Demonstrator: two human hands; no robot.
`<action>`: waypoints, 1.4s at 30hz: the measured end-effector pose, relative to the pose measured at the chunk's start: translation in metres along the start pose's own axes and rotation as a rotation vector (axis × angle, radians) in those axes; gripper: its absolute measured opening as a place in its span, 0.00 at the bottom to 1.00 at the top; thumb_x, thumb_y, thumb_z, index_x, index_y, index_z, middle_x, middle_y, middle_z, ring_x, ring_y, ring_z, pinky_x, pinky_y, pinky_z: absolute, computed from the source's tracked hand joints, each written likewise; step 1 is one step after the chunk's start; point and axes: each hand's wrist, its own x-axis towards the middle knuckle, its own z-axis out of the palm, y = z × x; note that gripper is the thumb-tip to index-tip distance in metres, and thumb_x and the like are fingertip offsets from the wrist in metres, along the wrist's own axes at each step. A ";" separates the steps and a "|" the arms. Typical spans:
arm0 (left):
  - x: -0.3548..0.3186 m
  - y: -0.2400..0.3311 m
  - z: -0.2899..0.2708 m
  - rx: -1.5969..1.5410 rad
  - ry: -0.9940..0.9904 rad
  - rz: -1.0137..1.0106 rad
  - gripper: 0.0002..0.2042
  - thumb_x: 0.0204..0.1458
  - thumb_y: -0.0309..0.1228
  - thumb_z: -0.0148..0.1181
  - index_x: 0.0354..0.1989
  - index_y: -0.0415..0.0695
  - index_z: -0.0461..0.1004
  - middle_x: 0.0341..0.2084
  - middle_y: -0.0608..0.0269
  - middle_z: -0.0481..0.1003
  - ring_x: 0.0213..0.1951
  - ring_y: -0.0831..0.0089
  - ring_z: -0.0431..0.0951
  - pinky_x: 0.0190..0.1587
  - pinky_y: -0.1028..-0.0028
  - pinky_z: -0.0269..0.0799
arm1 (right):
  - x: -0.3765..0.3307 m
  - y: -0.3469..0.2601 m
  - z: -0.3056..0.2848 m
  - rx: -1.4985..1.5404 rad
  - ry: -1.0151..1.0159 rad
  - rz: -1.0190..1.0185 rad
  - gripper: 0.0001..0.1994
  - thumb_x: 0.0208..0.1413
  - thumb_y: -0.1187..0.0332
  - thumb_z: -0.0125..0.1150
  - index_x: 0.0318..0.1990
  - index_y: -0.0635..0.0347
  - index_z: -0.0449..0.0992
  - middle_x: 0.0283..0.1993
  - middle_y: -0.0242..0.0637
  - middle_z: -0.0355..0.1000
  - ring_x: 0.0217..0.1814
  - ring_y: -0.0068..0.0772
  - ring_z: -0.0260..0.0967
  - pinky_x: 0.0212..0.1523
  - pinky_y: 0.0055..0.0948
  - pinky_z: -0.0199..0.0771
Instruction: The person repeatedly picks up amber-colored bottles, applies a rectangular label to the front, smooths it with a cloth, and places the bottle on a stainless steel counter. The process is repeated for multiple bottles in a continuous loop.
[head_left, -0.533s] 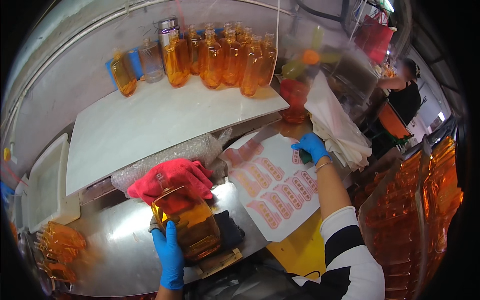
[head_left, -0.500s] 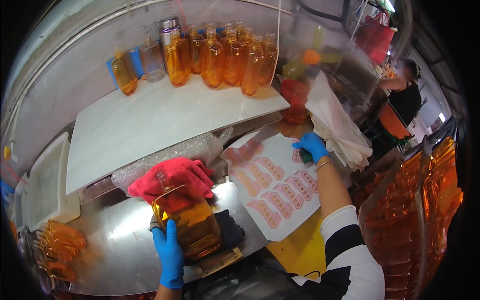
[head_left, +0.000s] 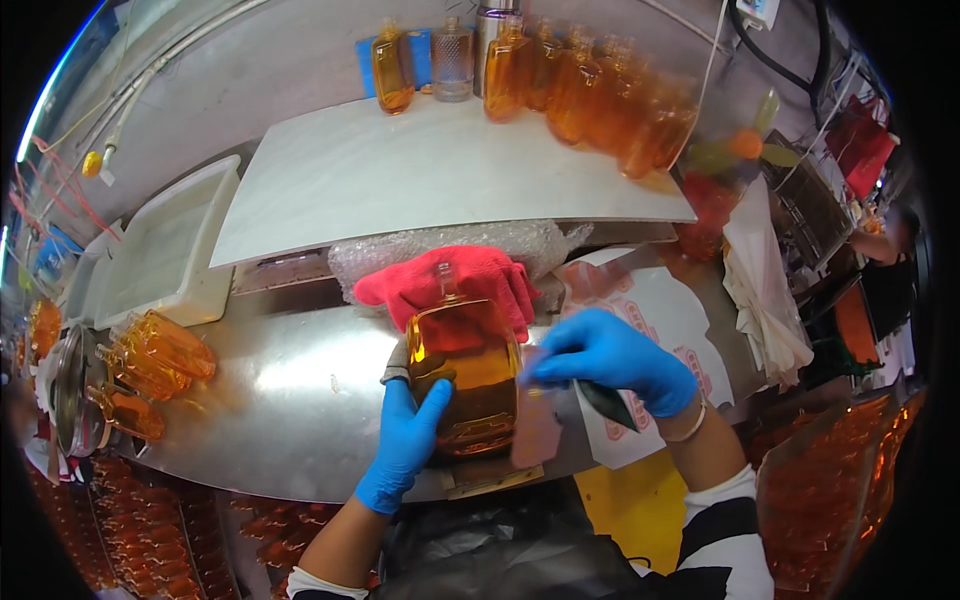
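Bottle: amber flat bottle (head_left: 465,375), lying on steel tabletop (head_left: 270,400) at front edge, neck pointing away toward red cloth (head_left: 450,280).
L hand: left hand (head_left: 405,440), blue glove, clamped on bottle's left side, fingers wrapped around lower body.
R hand: right hand (head_left: 610,355), blue glove, fingers pinched together just beside bottle's right shoulder; holds dark flat tool (head_left: 605,405); pinkish label (head_left: 537,425) under it, touching bottle's right face.
Behind cloth: bubble wrap (head_left: 450,245), then white board (head_left: 400,170) w/ row of amber bottles (head_left: 590,100) at back.
Right: label sheet (head_left: 650,310) on tabletop.
Left: more amber bottles (head_left: 150,360) lying on their sides, well apart from hands.
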 end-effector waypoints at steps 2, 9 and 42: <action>0.001 0.000 0.000 -0.086 0.018 -0.020 0.37 0.48 0.25 0.57 0.64 0.40 0.40 0.57 0.50 0.55 0.54 0.63 0.63 0.55 0.68 0.63 | 0.022 -0.010 0.014 -0.089 -0.045 -0.082 0.09 0.48 0.64 0.61 0.33 0.58 0.79 0.28 0.36 0.75 0.29 0.25 0.72 0.34 0.24 0.70; -0.006 0.005 0.021 0.358 0.034 0.053 0.40 0.46 0.25 0.60 0.64 0.41 0.39 0.57 0.48 0.54 0.54 0.62 0.64 0.52 0.67 0.67 | 0.061 -0.002 0.028 -0.563 0.325 -0.176 0.11 0.42 0.60 0.65 0.30 0.54 0.77 0.28 0.37 0.73 0.30 0.36 0.71 0.32 0.30 0.71; 0.046 0.027 0.018 0.252 0.139 -0.129 0.24 0.45 0.35 0.65 0.48 0.37 0.63 0.38 0.59 0.72 0.37 0.73 0.74 0.38 0.75 0.72 | -0.002 0.058 0.099 0.374 0.604 0.214 0.17 0.42 0.67 0.70 0.21 0.54 0.61 0.19 0.24 0.58 0.23 0.13 0.54 0.24 0.17 0.58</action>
